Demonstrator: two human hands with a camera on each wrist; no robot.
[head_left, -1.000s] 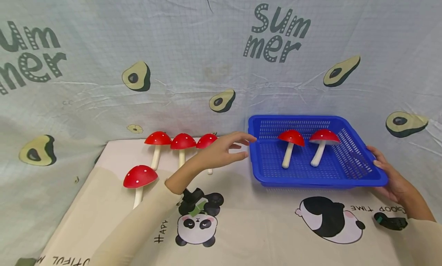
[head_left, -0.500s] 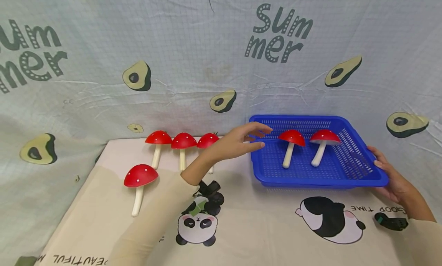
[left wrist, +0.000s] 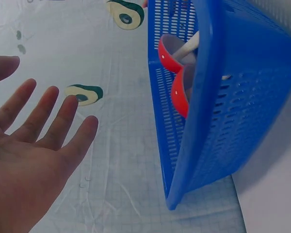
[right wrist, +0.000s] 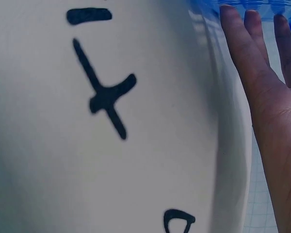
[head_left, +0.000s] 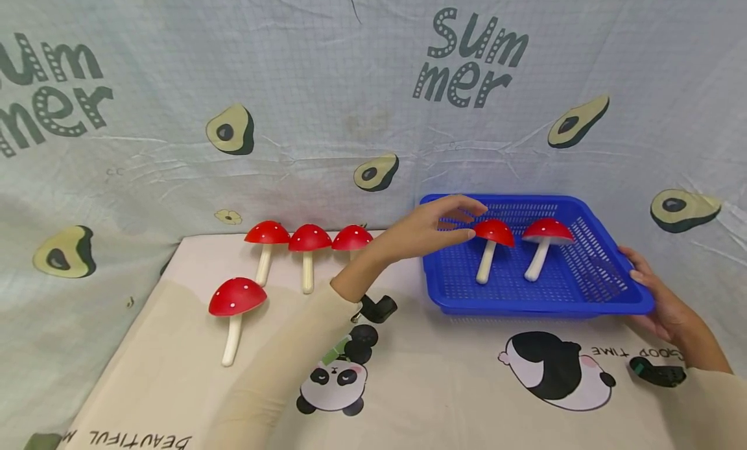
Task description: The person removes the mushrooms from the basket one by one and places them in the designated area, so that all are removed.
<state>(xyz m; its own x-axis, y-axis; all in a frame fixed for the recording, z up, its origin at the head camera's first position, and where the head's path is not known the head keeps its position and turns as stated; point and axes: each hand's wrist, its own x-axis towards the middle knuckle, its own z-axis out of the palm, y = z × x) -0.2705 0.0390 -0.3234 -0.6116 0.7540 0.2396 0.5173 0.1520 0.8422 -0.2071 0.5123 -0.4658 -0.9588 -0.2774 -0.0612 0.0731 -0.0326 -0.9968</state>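
Observation:
My left hand [head_left: 428, 229] hovers over the left side of a blue plastic basket [head_left: 543, 305], its fingers loosely extended and holding nothing. Just beyond its fingertips lies a toy mushroom [head_left: 487, 262] with a red white-dotted cap and pale stem. A second toy mushroom [head_left: 539, 259] lies to the right of it inside the basket. In the left wrist view the left hand [left wrist: 34, 150] is spread, apart from the basket wall [left wrist: 252, 97]. My right hand [head_left: 668, 310] grips the basket's right end, thumb at the rim; the right wrist view shows its fingers [right wrist: 242, 43] beneath the basket.
Three toy mushrooms stand in a row at the table's back left, one of them [head_left: 308, 242] in the middle. Another mushroom [head_left: 236, 301] lies nearer on the left. A printed cloth [head_left: 443, 385] covers the table; an avocado-patterned curtain [head_left: 315, 61] hangs behind.
My left hand has moved right, from the basket's left rim to over its inside, close to the nearer mushroom. The right hand and basket have stayed in place.

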